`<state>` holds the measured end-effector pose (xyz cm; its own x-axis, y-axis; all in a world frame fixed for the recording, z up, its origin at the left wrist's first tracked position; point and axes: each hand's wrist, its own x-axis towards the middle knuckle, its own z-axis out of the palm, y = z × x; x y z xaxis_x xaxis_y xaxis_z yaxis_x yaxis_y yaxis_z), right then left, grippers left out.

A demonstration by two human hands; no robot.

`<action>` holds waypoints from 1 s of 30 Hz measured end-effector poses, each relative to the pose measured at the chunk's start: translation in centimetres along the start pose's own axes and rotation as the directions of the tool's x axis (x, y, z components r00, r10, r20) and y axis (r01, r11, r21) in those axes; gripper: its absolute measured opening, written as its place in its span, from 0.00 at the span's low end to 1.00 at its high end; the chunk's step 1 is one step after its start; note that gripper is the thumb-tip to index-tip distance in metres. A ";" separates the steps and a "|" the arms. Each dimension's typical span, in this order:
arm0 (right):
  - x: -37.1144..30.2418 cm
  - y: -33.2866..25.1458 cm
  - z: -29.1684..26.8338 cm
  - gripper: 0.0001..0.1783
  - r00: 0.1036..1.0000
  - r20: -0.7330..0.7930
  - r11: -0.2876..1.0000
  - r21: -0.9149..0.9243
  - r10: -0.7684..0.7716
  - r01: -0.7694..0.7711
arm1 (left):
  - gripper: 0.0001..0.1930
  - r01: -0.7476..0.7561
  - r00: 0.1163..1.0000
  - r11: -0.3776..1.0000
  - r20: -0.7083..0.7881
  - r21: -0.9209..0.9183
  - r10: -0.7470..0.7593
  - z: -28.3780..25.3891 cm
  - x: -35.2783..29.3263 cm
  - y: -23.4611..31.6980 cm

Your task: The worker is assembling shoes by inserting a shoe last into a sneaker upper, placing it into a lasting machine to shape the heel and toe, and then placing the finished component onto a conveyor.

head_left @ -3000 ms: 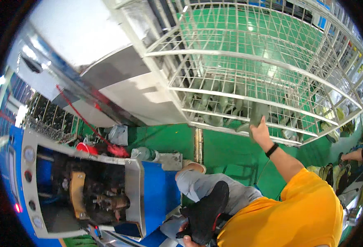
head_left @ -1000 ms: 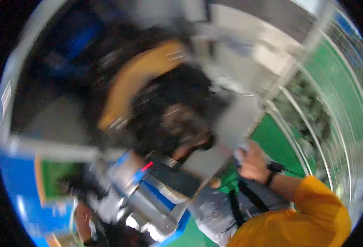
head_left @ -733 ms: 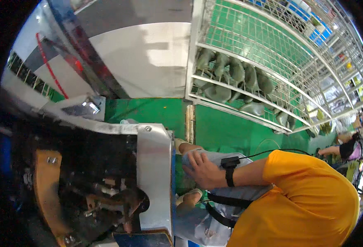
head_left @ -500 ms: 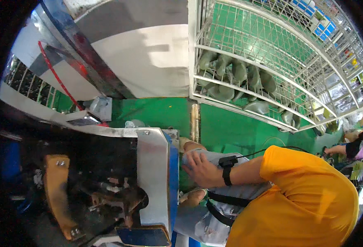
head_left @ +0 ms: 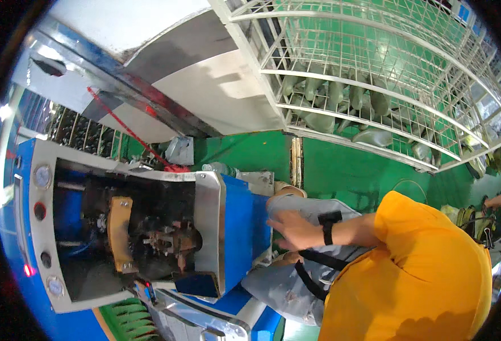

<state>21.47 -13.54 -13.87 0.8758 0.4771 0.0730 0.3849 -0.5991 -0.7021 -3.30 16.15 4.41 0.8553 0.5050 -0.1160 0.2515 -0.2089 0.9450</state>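
- Your right hand (head_left: 296,229) lies over the knee of your light grey cloth trousers (head_left: 333,207), fingers extended and loose, with nothing visible in its grasp.
- Your left hand is out of view, so you cannot tell its state or whether your hands are together or apart.
- A black wristband (head_left: 328,228) circles your right wrist, below a yellow cloth sleeve (head_left: 404,219).
- Just left of your right hand stands the blue boxy machine with a silver metal rim (head_left: 236,219).
- In its dark opening you see a tan curved strip (head_left: 120,233) on the left and a brownish metal mechanism (head_left: 174,241) to its right.
- On the far right, a white wire rack (head_left: 253,63) holds grey-green foot-shaped forms (head_left: 374,136) on its lower part, well apart from your hand, above the green floor (head_left: 347,176).
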 end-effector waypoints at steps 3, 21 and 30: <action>-2.5 -5.1 0.3 0.46 0.967 0.165 0.701 0.713 -0.194 0.019 | 0.28 0.026 0.998 0.992 -0.051 -0.120 -0.032 4.7 -5.2 -0.7; -8.6 -3.9 -9.0 0.40 0.585 0.725 -0.372 0.463 -0.363 -0.804 | 0.21 0.079 0.992 0.922 0.125 -0.379 -0.033 15.9 -6.5 -3.7; -6.1 -6.9 -10.8 0.49 0.548 0.774 -0.164 0.525 -0.316 -0.836 | 0.31 0.115 0.993 0.795 0.051 -0.595 -0.106 18.1 -3.8 -0.7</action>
<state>16.64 -19.30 -1.81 0.1327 0.9489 -0.2863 -0.9475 0.0366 -0.3176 1.51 -0.80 -1.38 0.8457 0.4810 -0.2310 0.0290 0.3909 0.9200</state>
